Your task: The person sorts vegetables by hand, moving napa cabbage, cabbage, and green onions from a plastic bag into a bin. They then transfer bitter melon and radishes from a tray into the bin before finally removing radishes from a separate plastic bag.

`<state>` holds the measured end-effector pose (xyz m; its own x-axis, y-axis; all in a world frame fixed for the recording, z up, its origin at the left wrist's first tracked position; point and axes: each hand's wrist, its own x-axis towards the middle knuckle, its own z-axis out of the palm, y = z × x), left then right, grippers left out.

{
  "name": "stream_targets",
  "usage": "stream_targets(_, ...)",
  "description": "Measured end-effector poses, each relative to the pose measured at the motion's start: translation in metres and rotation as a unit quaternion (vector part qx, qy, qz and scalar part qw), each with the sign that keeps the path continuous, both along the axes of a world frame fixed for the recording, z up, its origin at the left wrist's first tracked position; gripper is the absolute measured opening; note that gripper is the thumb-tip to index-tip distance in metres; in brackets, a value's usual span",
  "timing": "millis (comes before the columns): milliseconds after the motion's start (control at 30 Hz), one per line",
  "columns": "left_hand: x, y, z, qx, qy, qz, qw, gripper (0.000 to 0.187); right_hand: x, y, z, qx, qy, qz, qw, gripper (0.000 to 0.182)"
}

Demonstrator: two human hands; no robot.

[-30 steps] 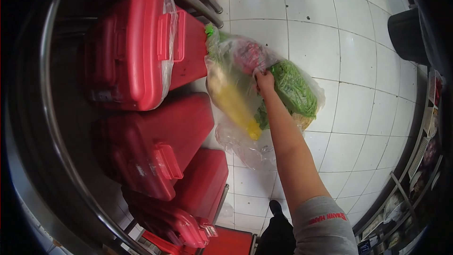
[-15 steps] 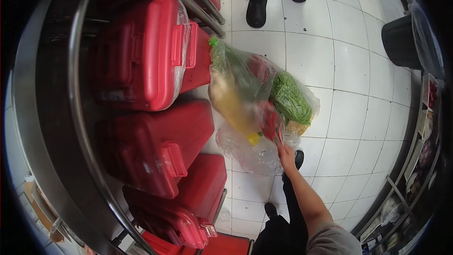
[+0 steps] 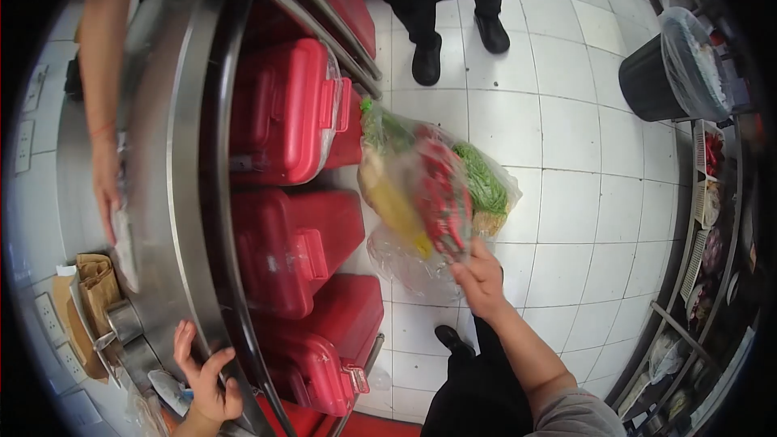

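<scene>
Right hand [image 3: 482, 282] has its grip closed on the red-filled bag [image 3: 445, 198]!
It's over the big vegetable bag [image 3: 414, 271] on the floor [image 3: 573, 198]; the left hand [image 3: 208, 392] spreads open beside the counter [image 3: 154, 222].

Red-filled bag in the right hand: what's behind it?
Beyond the red-filled bag, leafy greens show past one side and a yellow item past the other. What lies directly behind it is covered.

The bag [image 3: 443, 194] in my right hand [image 3: 480, 279] is clear, shiny, crinkled plastic. My desk [image 3: 156, 235] is smooth, gleaming metal; the red bins [image 3: 301, 117], smooth plastic; the floor tiles [image 3: 569, 202], glossy; my sleeve [image 3: 576, 416], matt cloth.
</scene>
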<state>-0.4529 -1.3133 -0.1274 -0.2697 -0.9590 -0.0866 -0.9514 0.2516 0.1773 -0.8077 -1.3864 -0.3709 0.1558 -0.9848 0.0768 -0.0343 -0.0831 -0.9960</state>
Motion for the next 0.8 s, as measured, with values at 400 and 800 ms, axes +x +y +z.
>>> stream_targets(400, -0.106, 0.004, 0.023, 0.091, 0.606, 0.198, 0.765, 0.088, 0.091, 0.029, 0.176, -0.429, -0.299, 0.228, 0.821, 0.014)
stream_targets(800, -0.039, -0.006, 0.091, -0.155, 0.609, 0.383, 0.677, 0.068, 0.084, 0.062, 0.098, -0.319, -0.178, 0.331, 0.870, 0.022)
